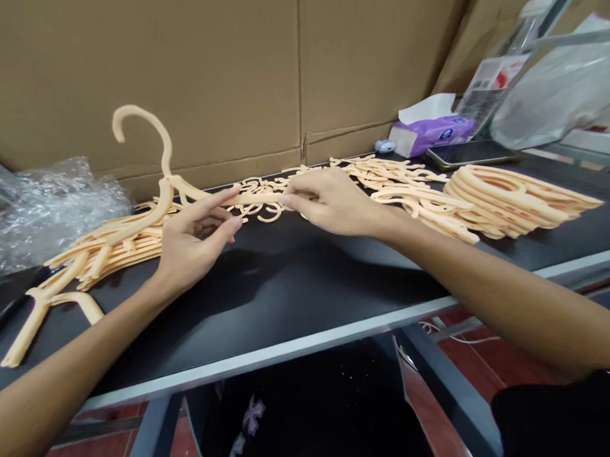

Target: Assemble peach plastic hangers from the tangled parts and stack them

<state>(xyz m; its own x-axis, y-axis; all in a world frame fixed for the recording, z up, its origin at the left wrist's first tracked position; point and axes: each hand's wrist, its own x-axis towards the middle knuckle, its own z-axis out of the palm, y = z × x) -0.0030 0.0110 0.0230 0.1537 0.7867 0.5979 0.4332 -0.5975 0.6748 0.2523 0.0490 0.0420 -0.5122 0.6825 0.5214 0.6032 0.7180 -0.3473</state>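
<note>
A cream plastic clothes hanger (166, 158) stands with its hook up at the left, one arm sloping down toward the table's near left. Its other side runs behind my left hand (194, 241). My right hand (326, 199) pinches the far end of a cream bar between thumb and fingers; the bar seems to be part of this hanger, but the join is hidden. My left hand has its index finger stretched along the bar and its thumb apart from it. Behind the hands lies a heap of small cream hook-shaped pieces (269, 214).
Stacked cream hanger parts (511, 202) lie at the right, and more hanger pieces (129, 249) at the left. Crumpled clear plastic (60, 206) sits far left. A purple tissue pack (433, 133) and a phone (472, 154) stand at the back right. Cardboard (215, 72) walls the rear.
</note>
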